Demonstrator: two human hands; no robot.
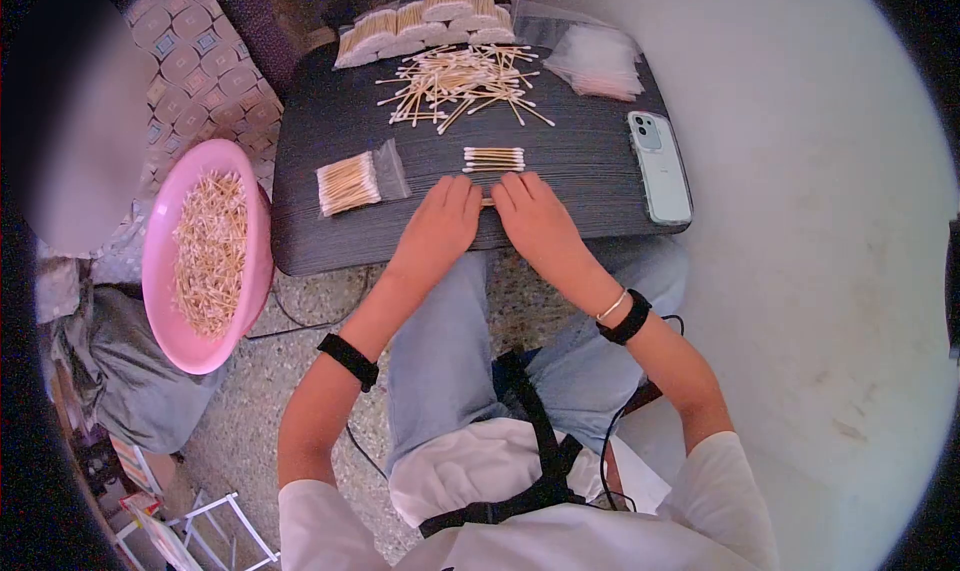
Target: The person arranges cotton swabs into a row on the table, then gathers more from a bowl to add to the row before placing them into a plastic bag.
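My left hand point(447, 213) and my right hand point(525, 206) meet near the front edge of a dark table point(330, 246). Their fingers are closed around the ends of a few cotton swabs point(488, 202), whose sticks show in the gap between the hands. Just beyond my fingertips lies a small neat row of cotton swabs point(493, 159). To the left, a clear plastic bag point(392, 171) holds a flat bundle of cotton swabs point(347, 183). Farther back is a loose heap of cotton swabs point(460, 79), pointing in many directions.
Filled swab packs point(440, 16) are stacked along the back edge. Clear empty bags point(597, 61) lie at the back right, and a phone point(660, 168) rests at the right edge. A pink tub point(160, 271) full of swabs stands left of the table. A pale wall point(820, 221) rises on the right.
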